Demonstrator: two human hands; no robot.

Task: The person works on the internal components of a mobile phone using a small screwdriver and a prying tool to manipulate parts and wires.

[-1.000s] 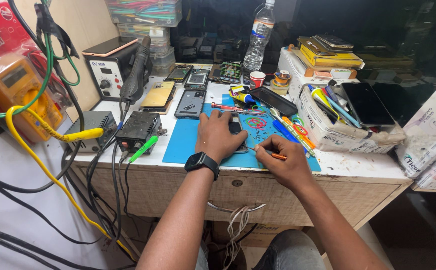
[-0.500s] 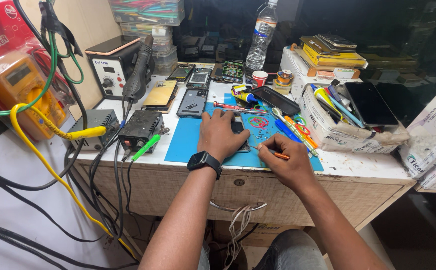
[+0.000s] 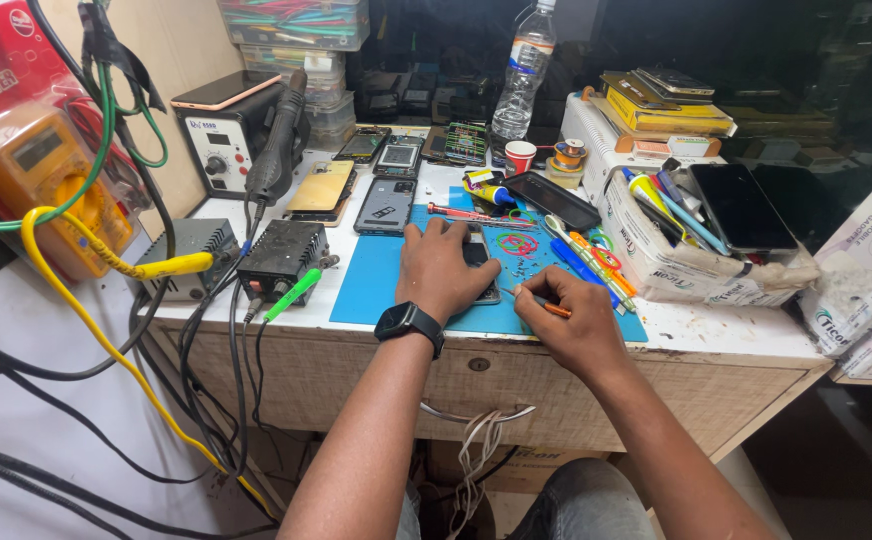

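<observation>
Phone lies on the blue mat at the bench front, pinned flat under your left hand, while your right hand, fingers pinched shut on an orange-handled screwdriver, points leftward at its lower edge.

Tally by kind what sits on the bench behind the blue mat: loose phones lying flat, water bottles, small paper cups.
Loose phones lying flat behind the blue mat: 4
Water bottles: 1
Small paper cups: 1
Total: 6
</observation>
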